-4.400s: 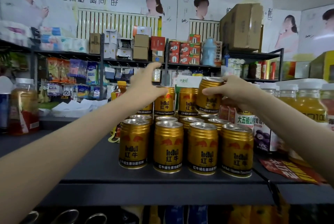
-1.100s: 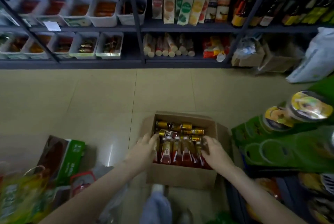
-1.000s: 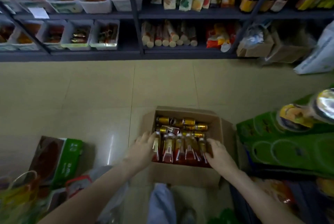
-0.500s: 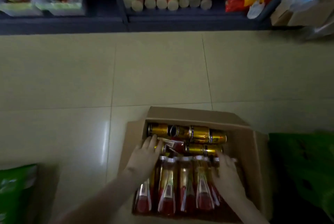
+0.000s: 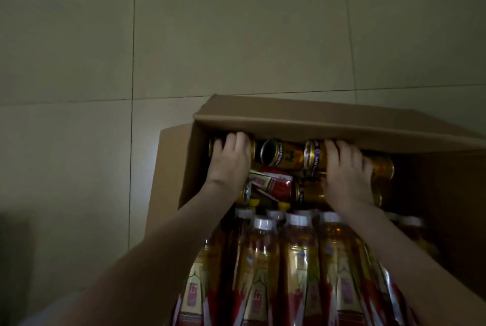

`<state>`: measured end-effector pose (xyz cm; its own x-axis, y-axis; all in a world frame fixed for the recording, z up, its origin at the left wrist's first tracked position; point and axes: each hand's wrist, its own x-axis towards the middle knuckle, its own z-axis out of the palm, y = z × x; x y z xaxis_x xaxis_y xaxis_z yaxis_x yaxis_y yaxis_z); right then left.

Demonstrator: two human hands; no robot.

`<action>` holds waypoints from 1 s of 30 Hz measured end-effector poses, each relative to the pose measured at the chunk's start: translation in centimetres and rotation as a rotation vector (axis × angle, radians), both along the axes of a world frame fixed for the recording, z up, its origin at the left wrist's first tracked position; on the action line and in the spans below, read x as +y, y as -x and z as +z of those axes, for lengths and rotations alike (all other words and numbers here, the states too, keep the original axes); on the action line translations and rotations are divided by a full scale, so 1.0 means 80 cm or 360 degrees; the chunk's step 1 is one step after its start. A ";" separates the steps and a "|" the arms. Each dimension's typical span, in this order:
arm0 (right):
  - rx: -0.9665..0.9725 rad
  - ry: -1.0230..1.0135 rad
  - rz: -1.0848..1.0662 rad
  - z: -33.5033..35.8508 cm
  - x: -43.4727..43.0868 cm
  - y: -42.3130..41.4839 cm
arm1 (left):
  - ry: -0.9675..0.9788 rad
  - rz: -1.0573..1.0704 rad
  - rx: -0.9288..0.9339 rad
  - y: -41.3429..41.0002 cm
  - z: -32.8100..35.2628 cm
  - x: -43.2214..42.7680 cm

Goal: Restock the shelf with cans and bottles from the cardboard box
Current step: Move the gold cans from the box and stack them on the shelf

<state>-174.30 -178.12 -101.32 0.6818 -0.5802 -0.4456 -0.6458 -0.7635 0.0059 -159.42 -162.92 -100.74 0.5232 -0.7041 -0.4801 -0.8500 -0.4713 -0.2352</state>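
left grip (image 5: 231, 161) clasps far-left gold metal can (image 5: 212, 147) | right grip (image 5: 347, 172) clasps right gold metal can (image 5: 315, 156) | cans' axes crosswise, under each palm

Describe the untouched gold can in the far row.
Look in the cardboard box on the floor, at the gold cans lying on their sides against its far wall. The free can lies between the left hand and right hand; unlike its neighbours, no hand covers it and its dark round end shows.
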 end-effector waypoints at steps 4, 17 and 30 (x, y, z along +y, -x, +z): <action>-0.0010 0.0212 0.0117 -0.012 -0.007 0.000 | 0.0085 -0.0093 -0.0021 -0.010 -0.010 0.001; -0.0400 -0.0258 -0.0339 0.052 0.006 0.022 | 0.0122 -0.0255 0.0152 -0.008 0.049 0.007; -0.1151 -0.1527 -0.1414 0.522 0.046 0.029 | 0.1221 0.1101 0.1175 0.025 0.526 0.022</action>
